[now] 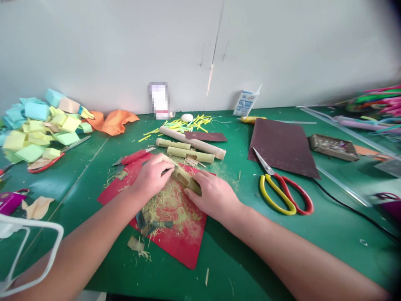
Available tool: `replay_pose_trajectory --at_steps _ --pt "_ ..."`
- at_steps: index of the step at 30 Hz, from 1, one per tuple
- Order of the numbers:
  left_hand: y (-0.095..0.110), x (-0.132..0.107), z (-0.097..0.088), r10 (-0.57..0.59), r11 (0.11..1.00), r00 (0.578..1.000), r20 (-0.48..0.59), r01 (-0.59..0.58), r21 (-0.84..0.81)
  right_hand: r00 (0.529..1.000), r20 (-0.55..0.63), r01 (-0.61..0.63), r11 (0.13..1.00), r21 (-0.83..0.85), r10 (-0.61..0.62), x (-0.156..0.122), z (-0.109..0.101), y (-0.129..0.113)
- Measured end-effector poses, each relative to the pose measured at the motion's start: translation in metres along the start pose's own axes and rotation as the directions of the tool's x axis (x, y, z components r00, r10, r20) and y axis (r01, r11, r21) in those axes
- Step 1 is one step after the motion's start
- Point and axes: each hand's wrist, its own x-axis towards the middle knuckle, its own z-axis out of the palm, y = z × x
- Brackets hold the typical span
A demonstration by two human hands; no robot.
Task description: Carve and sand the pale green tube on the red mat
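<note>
A short bamboo tube [181, 177] with a rectangular opening cut in its side lies slantwise between my hands, over a red sheet [184, 246]. My left hand [154, 174] is closed at its upper left end, with the fingertips pinched together. My right hand [216, 193] grips the lower right end, thumb on the near side and fingers over the top. Pale shavings and dust [166, 205] cover much of the red sheet. Beside my left hand is a red-handled knife [134, 156]. Two cut bamboo pieces [191, 154] lie just beyond my hands.
Red-and-yellow scissors [278, 184] lie to the right, near dark sandpaper [282, 146]. A longer bamboo tube [194, 143] and thin yellow strips [200, 123] are further back. Folded paper pieces [40, 125] are heaped left. A metal tin [333, 147] sits right; a white frame [53, 228] overlaps my left arm.
</note>
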Motion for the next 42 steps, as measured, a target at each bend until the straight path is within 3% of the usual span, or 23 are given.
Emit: replay_pose_trajectory --at_steps 3,8,12,21,26,42 --pt "0.008 -0.001 0.001 0.053 0.997 0.997 0.054 -0.049 -0.066 1.0 0.001 0.0 1.0 0.006 0.0 0.001 0.001 0.001" --pt "0.008 -0.001 0.003 0.033 0.999 0.999 -0.008 -0.032 0.002 1.0 -0.001 -0.022 0.999 0.023 0.022 0.003 0.002 0.002" --pt "0.011 0.0 0.004 0.064 0.997 0.995 0.073 -0.062 -0.034 1.0 -0.013 -0.021 0.999 0.03 0.021 0.004 0.003 0.002" --pt "0.025 -0.004 0.007 0.125 0.991 0.987 0.104 -0.128 0.024 0.999 -0.016 -0.034 0.998 0.05 0.035 0.005 0.002 0.001" --pt "0.027 -0.005 0.007 0.114 0.986 0.989 0.095 -0.125 0.11 0.999 -0.029 -0.024 0.998 0.053 0.026 0.005 0.003 0.002" --pt "0.031 -0.003 0.005 0.125 0.986 0.984 0.131 -0.137 0.09 0.999 -0.024 -0.029 0.998 0.051 0.031 0.004 0.004 0.002"
